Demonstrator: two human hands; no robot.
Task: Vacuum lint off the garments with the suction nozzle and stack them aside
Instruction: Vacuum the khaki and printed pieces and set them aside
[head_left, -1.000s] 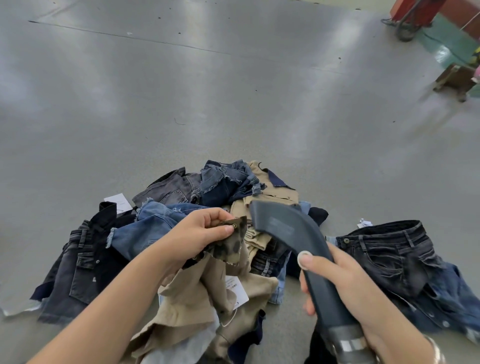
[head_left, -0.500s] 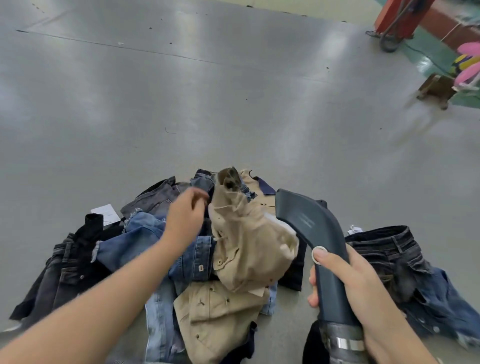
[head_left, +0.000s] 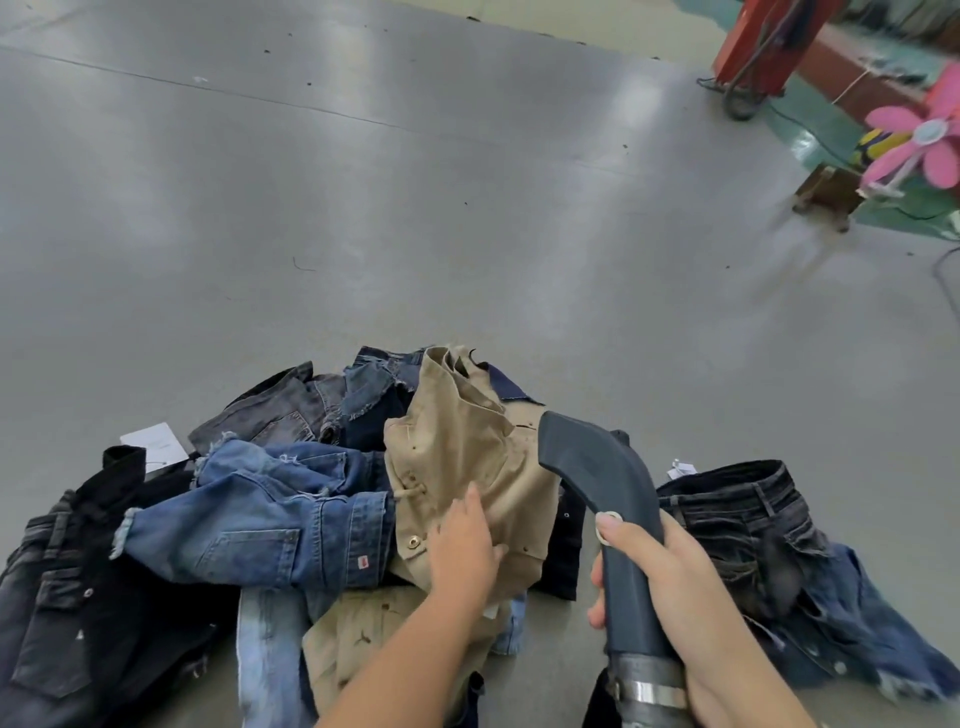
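On floor ahead: one heap of garments (head_left: 291, 499), khaki garment (head_left: 462, 457) on top, long axis running away from body. Left hand (head_left: 462, 551) flat on it, fingers straight, gripping nothing. Right hand (head_left: 670, 582) wrapped round one suction nozzle (head_left: 597, 478), mouth just right of khaki, not touching. Second heap (head_left: 769, 540) further right, count unclear.

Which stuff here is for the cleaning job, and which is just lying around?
For the job: suction nozzle, tan garment, blue jeans, dark jeans.
Just around: pink fan, paper tag, wooden stool.
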